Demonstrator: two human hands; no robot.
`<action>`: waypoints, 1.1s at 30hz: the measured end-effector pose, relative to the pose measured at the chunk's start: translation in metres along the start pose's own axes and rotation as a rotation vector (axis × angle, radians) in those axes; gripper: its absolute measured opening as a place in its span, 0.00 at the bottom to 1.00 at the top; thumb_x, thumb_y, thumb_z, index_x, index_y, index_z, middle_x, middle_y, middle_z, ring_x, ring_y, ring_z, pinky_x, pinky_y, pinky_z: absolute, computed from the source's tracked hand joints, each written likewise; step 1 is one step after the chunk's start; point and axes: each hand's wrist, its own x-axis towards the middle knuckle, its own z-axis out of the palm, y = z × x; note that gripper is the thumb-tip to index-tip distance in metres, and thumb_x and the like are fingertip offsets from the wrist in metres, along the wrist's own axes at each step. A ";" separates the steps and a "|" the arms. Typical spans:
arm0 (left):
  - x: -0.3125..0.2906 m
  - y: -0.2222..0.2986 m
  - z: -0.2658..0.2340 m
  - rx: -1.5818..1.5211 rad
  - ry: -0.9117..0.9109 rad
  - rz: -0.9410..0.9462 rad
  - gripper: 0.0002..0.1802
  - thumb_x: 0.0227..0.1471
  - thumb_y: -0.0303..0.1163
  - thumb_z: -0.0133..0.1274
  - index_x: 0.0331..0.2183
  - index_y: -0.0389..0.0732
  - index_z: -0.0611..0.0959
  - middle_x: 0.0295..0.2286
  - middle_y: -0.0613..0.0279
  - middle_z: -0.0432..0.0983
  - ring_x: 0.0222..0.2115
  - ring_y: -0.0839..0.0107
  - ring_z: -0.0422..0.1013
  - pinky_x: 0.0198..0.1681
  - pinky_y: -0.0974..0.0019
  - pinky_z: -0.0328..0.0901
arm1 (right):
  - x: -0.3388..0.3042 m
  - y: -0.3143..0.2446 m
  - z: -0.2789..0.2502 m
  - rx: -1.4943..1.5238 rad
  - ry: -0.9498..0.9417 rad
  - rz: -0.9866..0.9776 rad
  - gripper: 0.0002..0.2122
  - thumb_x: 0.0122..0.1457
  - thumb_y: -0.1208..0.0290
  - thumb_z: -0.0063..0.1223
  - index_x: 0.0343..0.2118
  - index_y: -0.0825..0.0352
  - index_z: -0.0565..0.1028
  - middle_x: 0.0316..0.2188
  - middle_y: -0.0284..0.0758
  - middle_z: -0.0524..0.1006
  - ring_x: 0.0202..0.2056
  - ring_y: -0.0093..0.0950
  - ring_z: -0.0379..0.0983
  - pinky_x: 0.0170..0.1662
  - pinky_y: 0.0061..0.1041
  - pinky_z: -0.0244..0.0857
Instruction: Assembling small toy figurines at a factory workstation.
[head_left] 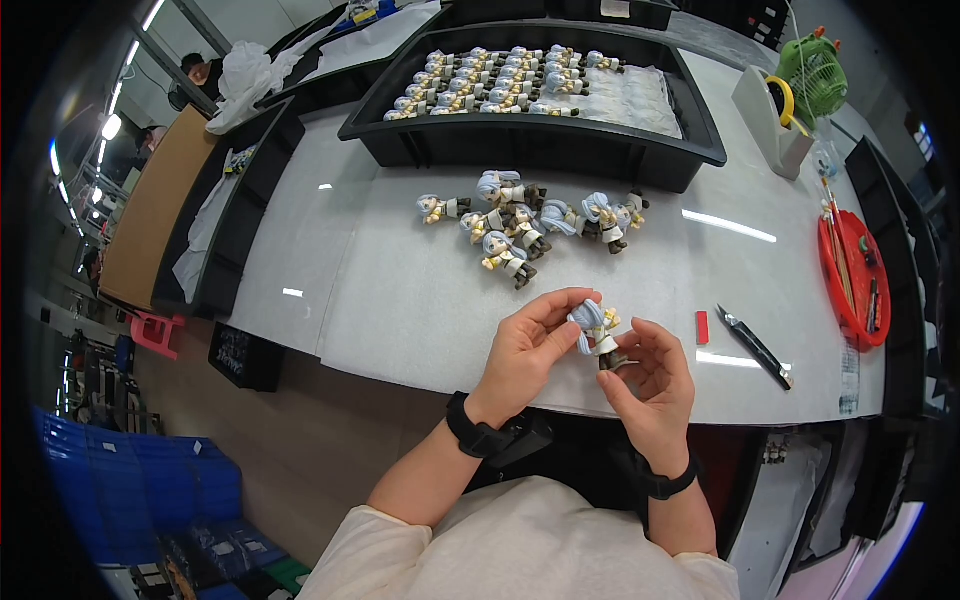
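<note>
Between my two hands, above the table's near edge, is a small doll figurine point(604, 339) with pale blue hair, white clothes and dark boots. My left hand point(535, 345) pinches its hair side between thumb and fingers. At its boots, my right hand point(650, 380) grips with thumb and curled fingers. Beyond my hands several similar figurines point(508, 257) lie in a loose group on the white table point(400, 310). Farther back, a black tray point(540, 152) holds rows of the same figurines point(500, 85) on white lining.
Right of my hands lie a small red block point(702, 328) and a black-handled craft knife point(757, 347). A red round tray point(835, 300) holds brushes and tools. A white holder point(768, 125) and green fan point(812, 75) stand at back right. Another black tray point(230, 240) is at left.
</note>
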 end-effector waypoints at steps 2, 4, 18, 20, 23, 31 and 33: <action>0.000 0.000 0.000 -0.001 -0.003 -0.002 0.17 0.51 0.20 0.40 0.45 0.33 0.69 0.41 0.60 0.68 0.39 0.78 0.65 0.42 0.75 0.61 | 0.000 0.000 0.000 -0.002 0.001 0.002 0.24 0.43 0.84 0.55 0.46 0.69 0.62 0.36 0.35 0.68 0.36 0.21 0.68 0.35 0.16 0.64; 0.000 0.001 0.000 -0.006 -0.005 -0.008 0.17 0.51 0.20 0.40 0.44 0.33 0.69 0.40 0.61 0.68 0.38 0.78 0.65 0.41 0.75 0.62 | 0.000 0.000 0.000 -0.004 0.002 0.004 0.24 0.43 0.84 0.55 0.46 0.69 0.62 0.36 0.35 0.68 0.36 0.21 0.68 0.35 0.16 0.64; 0.000 -0.002 0.000 0.022 0.017 -0.016 0.18 0.51 0.24 0.44 0.46 0.32 0.68 0.43 0.54 0.68 0.40 0.73 0.66 0.41 0.70 0.64 | 0.000 0.000 0.001 0.099 0.016 0.012 0.21 0.47 0.82 0.53 0.46 0.71 0.62 0.37 0.36 0.67 0.35 0.22 0.68 0.37 0.17 0.65; 0.001 -0.002 0.000 0.021 0.022 -0.019 0.18 0.51 0.24 0.44 0.46 0.32 0.68 0.42 0.55 0.68 0.39 0.73 0.67 0.40 0.71 0.65 | 0.001 -0.001 0.001 0.113 0.011 0.010 0.21 0.47 0.82 0.52 0.46 0.71 0.62 0.37 0.37 0.67 0.35 0.22 0.68 0.37 0.18 0.65; 0.001 -0.002 0.001 0.049 0.030 -0.019 0.18 0.52 0.25 0.44 0.46 0.32 0.68 0.42 0.55 0.68 0.39 0.73 0.67 0.40 0.71 0.65 | 0.001 -0.002 0.001 0.139 0.002 0.019 0.21 0.48 0.83 0.52 0.46 0.72 0.61 0.38 0.37 0.67 0.36 0.22 0.68 0.38 0.18 0.65; -0.002 -0.001 0.000 0.026 0.012 0.031 0.18 0.50 0.22 0.43 0.45 0.33 0.69 0.42 0.56 0.68 0.41 0.73 0.66 0.43 0.70 0.63 | -0.001 -0.003 0.000 0.100 -0.025 0.003 0.20 0.49 0.84 0.48 0.47 0.71 0.60 0.38 0.37 0.66 0.36 0.23 0.68 0.39 0.19 0.65; -0.005 0.001 -0.003 0.021 -0.001 0.033 0.18 0.49 0.20 0.42 0.45 0.33 0.69 0.43 0.56 0.68 0.41 0.72 0.66 0.44 0.70 0.62 | -0.001 -0.007 0.002 0.196 0.000 0.068 0.19 0.51 0.83 0.47 0.47 0.71 0.60 0.38 0.38 0.67 0.37 0.22 0.68 0.38 0.18 0.65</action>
